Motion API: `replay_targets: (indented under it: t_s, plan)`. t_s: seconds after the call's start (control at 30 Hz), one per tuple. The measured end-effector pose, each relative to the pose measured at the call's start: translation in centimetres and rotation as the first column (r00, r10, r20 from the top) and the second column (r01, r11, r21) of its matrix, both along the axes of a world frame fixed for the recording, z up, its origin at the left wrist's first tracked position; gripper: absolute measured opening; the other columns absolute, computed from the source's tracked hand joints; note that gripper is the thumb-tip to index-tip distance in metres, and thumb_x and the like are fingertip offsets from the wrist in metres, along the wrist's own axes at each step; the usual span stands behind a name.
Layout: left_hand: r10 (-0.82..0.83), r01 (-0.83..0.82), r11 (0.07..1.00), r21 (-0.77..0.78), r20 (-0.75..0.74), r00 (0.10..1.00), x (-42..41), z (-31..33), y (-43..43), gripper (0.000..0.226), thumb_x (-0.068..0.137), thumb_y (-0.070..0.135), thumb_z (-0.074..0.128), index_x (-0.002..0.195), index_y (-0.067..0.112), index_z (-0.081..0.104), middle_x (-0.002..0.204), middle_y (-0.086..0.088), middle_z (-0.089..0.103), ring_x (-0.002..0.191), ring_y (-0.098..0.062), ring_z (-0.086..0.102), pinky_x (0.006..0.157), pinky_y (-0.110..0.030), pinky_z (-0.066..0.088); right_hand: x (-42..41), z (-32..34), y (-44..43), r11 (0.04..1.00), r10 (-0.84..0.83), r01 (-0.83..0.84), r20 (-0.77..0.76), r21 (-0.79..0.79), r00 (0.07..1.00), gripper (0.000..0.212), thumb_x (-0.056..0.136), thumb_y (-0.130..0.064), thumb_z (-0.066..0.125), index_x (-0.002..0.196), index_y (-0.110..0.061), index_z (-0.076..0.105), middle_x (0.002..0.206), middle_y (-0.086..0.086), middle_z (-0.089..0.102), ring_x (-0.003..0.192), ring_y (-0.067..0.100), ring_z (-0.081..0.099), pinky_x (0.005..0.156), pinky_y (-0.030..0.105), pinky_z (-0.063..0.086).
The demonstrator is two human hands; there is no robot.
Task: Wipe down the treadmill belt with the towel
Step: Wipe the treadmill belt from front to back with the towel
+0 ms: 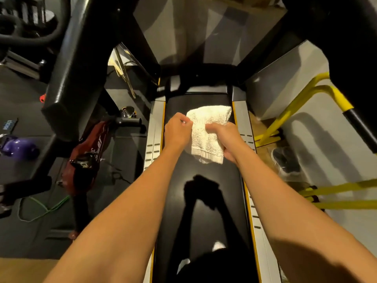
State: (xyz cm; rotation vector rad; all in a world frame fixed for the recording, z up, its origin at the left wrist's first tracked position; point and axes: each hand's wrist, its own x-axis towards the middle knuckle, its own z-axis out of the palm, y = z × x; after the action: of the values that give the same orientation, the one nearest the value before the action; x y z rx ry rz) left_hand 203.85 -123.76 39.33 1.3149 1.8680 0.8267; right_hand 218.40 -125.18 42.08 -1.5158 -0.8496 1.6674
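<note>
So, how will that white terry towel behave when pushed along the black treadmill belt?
Probably floppy: the white terry towel sags and folds between the left hand and right hand. Its looped pile should grip the black treadmill belt, so it may bunch.

Both forearms are bare, extended forward and converging on the folded white terry-cloth towel (208, 127).

Left hand (177, 130): back uppermost, at the towel's left edge, fingers curled, fingertips pinching the far-left corner.

Right hand (226, 137): at the towel's right edge, fingers curled over the cloth, gripping that side down to the near corner.
</note>
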Motion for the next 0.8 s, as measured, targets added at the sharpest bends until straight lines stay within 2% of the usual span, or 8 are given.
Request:
replay_targets:
  t_s: [0.07,0.1,0.17,0.27,0.43,0.57,0.7,0.8]
  plan:
    - [-0.016,0.018,0.999,-0.042,0.048,0.999,1.0,-0.7,3.3,0.011,0.094,0.021,0.052,0.097,0.019,0.062,0.091,0.003,0.06,0.096,-0.022,0.061,0.075,-0.029,0.044,0.4,-0.5,3.5,1.0,0.012,-0.012,0.029,0.003,0.999,0.007,0.091,-0.006,0.059,0.096,-0.008,0.062,0.06,-0.001,0.07,0.047,0.002,0.063,0.05,0.013,0.049]
    - [-0.012,0.015,0.998,-0.054,0.069,0.998,1.5,-1.3,5.1,0.014,0.095,0.023,0.05,0.1,0.018,0.063,0.094,0.003,0.061,0.097,-0.021,0.06,0.076,-0.029,0.045,0.6,-1.3,5.4,1.0,0.015,-0.015,0.033,0.007,0.999,0.006,0.091,-0.007,0.059,0.095,-0.01,0.062,0.059,-0.003,0.069,0.045,0.001,0.062,0.049,0.013,0.047]
    - [-0.008,0.017,0.996,-0.088,0.098,0.995,2.1,-2.8,8.6,0.021,0.096,0.025,0.049,0.108,0.018,0.064,0.098,0.004,0.062,0.098,-0.018,0.059,0.079,-0.029,0.045,0.9,-3.1,9.2,1.0,0.013,-0.014,0.038,0.005,0.999,0.011,0.088,-0.008,0.06,0.099,-0.011,0.064,0.078,0.003,0.073,0.057,0.005,0.069,0.052,0.017,0.051]
    - [0.001,0.019,0.992,-0.126,0.163,0.987,2.8,-5.6,14.3,0.022,0.094,0.032,0.05,0.108,0.023,0.064,0.104,0.002,0.066,0.099,-0.021,0.062,0.09,-0.039,0.052,1.1,-6.2,15.2,1.0,0.016,-0.016,0.046,0.003,0.999,0.009,0.088,-0.009,0.061,0.092,-0.016,0.064,0.084,0.002,0.072,0.063,0.005,0.07,0.053,0.02,0.053]
    - [0.049,-0.013,0.988,-0.153,0.236,0.971,2.4,-10.5,22.3,0.027,0.089,0.039,0.053,0.109,0.025,0.065,0.106,0.003,0.068,0.1,-0.019,0.064,0.093,-0.045,0.052,-0.1,-11.4,23.6,1.0,-0.011,0.011,0.047,-0.001,0.999,0.01,0.088,-0.01,0.06,0.091,-0.017,0.067,0.092,0.007,0.074,0.082,0.02,0.073,0.081,0.038,0.058]
    - [0.075,-0.02,0.982,-0.189,0.291,0.954,1.2,-15.1,28.4,0.032,0.082,0.042,0.056,0.107,0.026,0.068,0.102,0.005,0.069,0.094,-0.018,0.065,0.092,-0.048,0.053,-1.4,-16.0,29.3,1.0,0.012,-0.012,0.084,-0.005,0.996,0.015,0.09,-0.014,0.058,0.102,-0.012,0.068,0.093,0.004,0.074,0.083,0.016,0.071,0.076,0.033,0.057]
    - [0.026,0.027,0.983,-0.182,0.287,0.958,-0.2,-21.6,34.5,0.04,0.083,0.043,0.053,0.116,0.024,0.067,0.11,0.004,0.068,0.101,-0.019,0.064,0.094,-0.047,0.052,-3.1,-22.3,35.5,0.998,-0.063,0.06,0.124,0.024,0.99,0.025,0.093,-0.012,0.057,0.117,-0.007,0.064,0.095,0.002,0.069,0.075,0.005,0.065,0.054,0.011,0.049]
    - [0.049,0.014,0.981,-0.196,0.311,0.949,-1.1,-27.3,38.3,0.043,0.078,0.044,0.051,0.114,0.027,0.067,0.109,0.004,0.068,0.102,-0.02,0.064,0.094,-0.048,0.053,-4.4,-28.1,39.1,0.996,-0.077,0.071,0.1,0.061,0.992,0.028,0.095,-0.011,0.056,0.121,-0.004,0.061,0.107,0.009,0.069,0.085,0.013,0.068,0.065,0.02,0.055]
